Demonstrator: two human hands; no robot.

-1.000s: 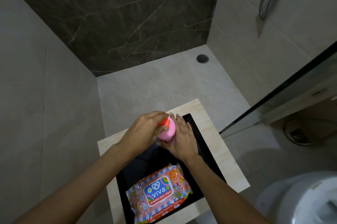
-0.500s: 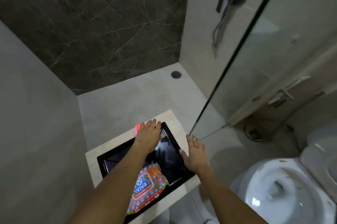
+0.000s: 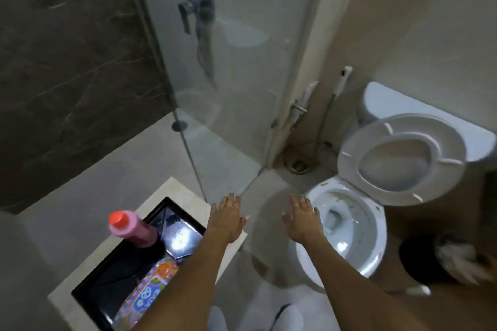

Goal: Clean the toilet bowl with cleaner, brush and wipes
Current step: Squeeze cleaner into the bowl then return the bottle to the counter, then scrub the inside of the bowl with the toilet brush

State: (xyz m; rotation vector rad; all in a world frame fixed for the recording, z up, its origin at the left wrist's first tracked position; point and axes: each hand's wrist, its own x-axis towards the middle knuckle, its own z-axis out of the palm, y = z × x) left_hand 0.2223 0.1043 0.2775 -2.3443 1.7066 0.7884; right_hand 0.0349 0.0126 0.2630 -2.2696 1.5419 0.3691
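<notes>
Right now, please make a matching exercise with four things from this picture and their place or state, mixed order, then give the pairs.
Things:
1. pink bottle
2. wipes pack
3. toilet seat
4. left hand

Place or state:
A. raised up
B. open, holds nothing
C. stands upright in the black tray
D. lies flat in the tray, near the camera

Pairs: 1-C, 2-D, 3-A, 4-B

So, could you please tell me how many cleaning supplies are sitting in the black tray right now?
2: the pink cleaner bottle stands at the black tray's far end, the wipes pack lies at its near end, partly behind the left forearm.
</notes>
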